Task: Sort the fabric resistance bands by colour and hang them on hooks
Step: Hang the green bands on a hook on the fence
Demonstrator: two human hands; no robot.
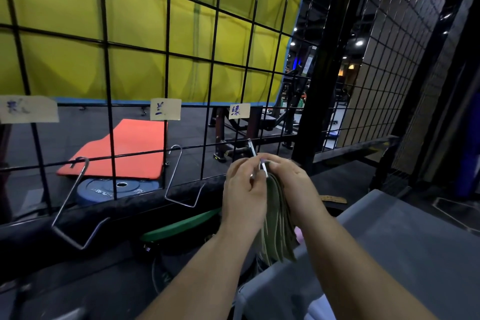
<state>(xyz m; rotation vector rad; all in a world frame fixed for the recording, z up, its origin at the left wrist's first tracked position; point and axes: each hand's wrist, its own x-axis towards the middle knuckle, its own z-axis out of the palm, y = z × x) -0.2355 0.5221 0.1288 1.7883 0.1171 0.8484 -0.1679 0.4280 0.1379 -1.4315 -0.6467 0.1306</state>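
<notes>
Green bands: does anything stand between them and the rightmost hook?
Nothing visible does. The right hand grips the green bands right at the rightmost hook, whose tip the left hand pinches.

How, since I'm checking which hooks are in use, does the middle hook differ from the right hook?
The middle hook hangs bare; the right hook has green bands bunched at its tip. Nothing touches the middle hook; the left hand pinches the right hook, and the right hand grips the bands. Both are silver wire hung on the grid under paper labels.
</notes>
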